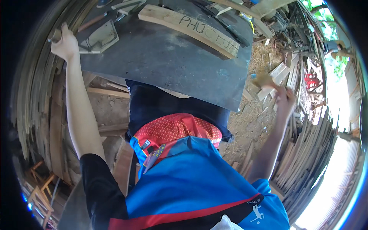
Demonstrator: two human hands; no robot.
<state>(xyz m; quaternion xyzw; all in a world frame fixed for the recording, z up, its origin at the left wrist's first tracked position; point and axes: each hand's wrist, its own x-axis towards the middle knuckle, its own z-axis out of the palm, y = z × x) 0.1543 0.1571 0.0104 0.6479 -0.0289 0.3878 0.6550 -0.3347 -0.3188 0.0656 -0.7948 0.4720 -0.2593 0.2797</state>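
Left grip (66, 44) clasping brown piece (55, 35) left of the desk (153, 59); right grip (285, 96) clutching blurred brown object (264, 80) right of the desk.

A woodworking shop (open to daylight (339, 180) on the right), judging by stacked planks (304, 153) and scrap-strewn floor (239, 126).

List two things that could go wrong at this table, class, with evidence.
The left hand could knock the brown-handled tool lying near the table's edge. The brown object, blurred in the right hand, might slip and drop onto the scrap-strewn ground.
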